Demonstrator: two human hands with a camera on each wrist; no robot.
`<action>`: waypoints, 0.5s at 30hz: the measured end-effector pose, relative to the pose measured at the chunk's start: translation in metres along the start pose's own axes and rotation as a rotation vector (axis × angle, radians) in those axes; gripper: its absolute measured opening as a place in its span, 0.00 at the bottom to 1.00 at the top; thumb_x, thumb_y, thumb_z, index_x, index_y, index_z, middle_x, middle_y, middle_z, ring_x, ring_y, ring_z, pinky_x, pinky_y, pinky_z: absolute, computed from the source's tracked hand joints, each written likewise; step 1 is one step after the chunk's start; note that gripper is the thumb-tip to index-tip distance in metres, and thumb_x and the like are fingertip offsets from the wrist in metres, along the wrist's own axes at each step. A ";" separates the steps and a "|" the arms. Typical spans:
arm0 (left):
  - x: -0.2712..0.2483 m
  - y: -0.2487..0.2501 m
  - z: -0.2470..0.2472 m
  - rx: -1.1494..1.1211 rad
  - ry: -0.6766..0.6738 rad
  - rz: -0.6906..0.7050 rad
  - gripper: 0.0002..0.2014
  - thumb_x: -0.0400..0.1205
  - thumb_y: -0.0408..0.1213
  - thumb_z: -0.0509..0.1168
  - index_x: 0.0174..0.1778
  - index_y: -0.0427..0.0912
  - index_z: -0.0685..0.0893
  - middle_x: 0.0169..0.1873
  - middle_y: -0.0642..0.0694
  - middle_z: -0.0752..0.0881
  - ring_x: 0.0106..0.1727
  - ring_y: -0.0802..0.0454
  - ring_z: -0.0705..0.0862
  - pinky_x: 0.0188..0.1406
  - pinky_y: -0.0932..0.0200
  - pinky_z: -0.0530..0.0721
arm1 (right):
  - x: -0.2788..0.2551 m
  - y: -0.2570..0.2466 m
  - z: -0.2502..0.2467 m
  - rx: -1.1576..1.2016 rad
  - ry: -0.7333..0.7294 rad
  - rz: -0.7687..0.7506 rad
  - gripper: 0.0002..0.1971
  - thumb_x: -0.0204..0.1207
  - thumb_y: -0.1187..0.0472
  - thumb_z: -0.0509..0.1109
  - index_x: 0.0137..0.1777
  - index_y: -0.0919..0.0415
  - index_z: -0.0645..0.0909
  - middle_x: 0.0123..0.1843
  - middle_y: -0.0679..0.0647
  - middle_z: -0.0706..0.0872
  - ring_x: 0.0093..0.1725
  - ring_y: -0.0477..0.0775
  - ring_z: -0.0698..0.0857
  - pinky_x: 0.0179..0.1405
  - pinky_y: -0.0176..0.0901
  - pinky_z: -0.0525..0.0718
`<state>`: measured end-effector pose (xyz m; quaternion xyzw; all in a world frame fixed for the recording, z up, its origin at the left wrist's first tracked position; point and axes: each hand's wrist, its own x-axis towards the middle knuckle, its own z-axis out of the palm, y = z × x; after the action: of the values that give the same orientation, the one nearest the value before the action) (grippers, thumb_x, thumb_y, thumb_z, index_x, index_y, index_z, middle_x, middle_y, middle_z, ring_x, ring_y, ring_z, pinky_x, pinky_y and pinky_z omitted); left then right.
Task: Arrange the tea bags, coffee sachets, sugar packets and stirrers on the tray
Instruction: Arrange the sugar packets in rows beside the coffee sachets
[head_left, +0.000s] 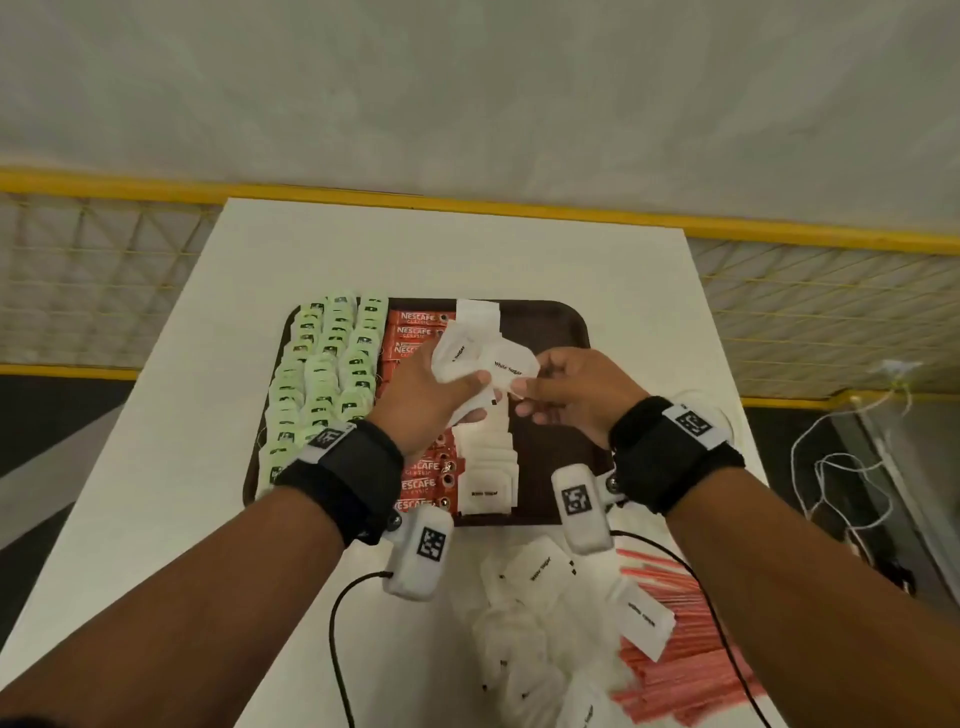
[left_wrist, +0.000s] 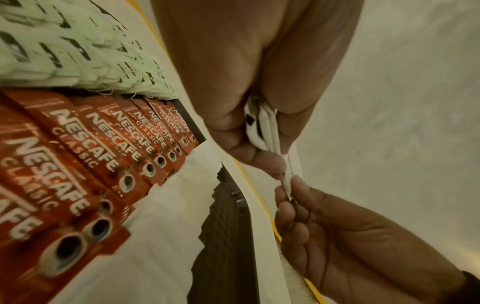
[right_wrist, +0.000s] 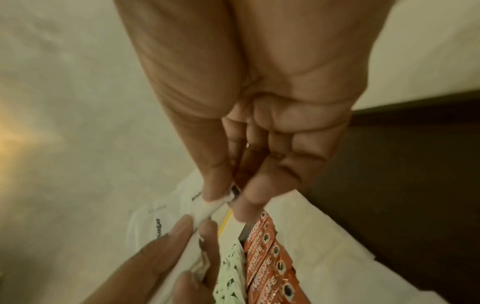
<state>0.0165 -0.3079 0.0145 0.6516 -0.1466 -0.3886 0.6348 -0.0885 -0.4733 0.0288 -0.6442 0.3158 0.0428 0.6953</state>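
Note:
A dark brown tray (head_left: 566, 322) holds rows of green tea bags (head_left: 322, 374), red Nescafe coffee sachets (head_left: 418, 332) and a column of white sugar packets (head_left: 485, 467). Above the tray my left hand (head_left: 436, 395) grips a bunch of white sugar packets (head_left: 457, 353). My right hand (head_left: 566, 389) pinches the corner of one packet (head_left: 514, 366) from that bunch between thumb and forefinger. The left wrist view shows the bunch (left_wrist: 267, 127) in my palm and the right fingers (left_wrist: 298, 189) pinching the packet edge. In the right wrist view the pinched packet (right_wrist: 215, 203) shows.
Loose sugar packets (head_left: 545, 577) lie heaped on the white table (head_left: 208, 415) in front of the tray, next to a pile of pink stirrers (head_left: 675, 660). Black cables (head_left: 337, 649) run from the wrist cameras. A yellow mesh barrier (head_left: 831, 312) stands behind the table.

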 end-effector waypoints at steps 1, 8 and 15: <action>0.008 0.000 0.000 -0.003 0.004 -0.007 0.22 0.81 0.31 0.71 0.71 0.45 0.77 0.61 0.45 0.88 0.56 0.47 0.90 0.49 0.48 0.91 | 0.008 0.002 -0.002 0.056 0.013 -0.001 0.16 0.75 0.67 0.75 0.60 0.72 0.80 0.49 0.65 0.89 0.38 0.52 0.88 0.37 0.39 0.86; 0.050 -0.001 -0.006 -0.076 0.062 -0.102 0.16 0.84 0.32 0.67 0.68 0.41 0.79 0.58 0.41 0.89 0.54 0.45 0.91 0.44 0.54 0.90 | 0.086 0.007 -0.029 0.070 0.317 -0.051 0.09 0.77 0.67 0.74 0.56 0.65 0.83 0.43 0.58 0.89 0.34 0.49 0.86 0.31 0.38 0.83; 0.064 -0.009 -0.024 -0.178 0.129 -0.199 0.11 0.84 0.28 0.62 0.61 0.40 0.81 0.55 0.38 0.88 0.51 0.44 0.91 0.44 0.50 0.91 | 0.141 0.022 -0.042 -0.132 0.418 0.022 0.09 0.80 0.67 0.70 0.59 0.66 0.81 0.43 0.59 0.87 0.31 0.50 0.84 0.26 0.34 0.85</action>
<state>0.0724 -0.3328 -0.0173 0.6275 -0.0051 -0.4183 0.6567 -0.0024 -0.5576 -0.0589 -0.6797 0.4569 -0.0634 0.5703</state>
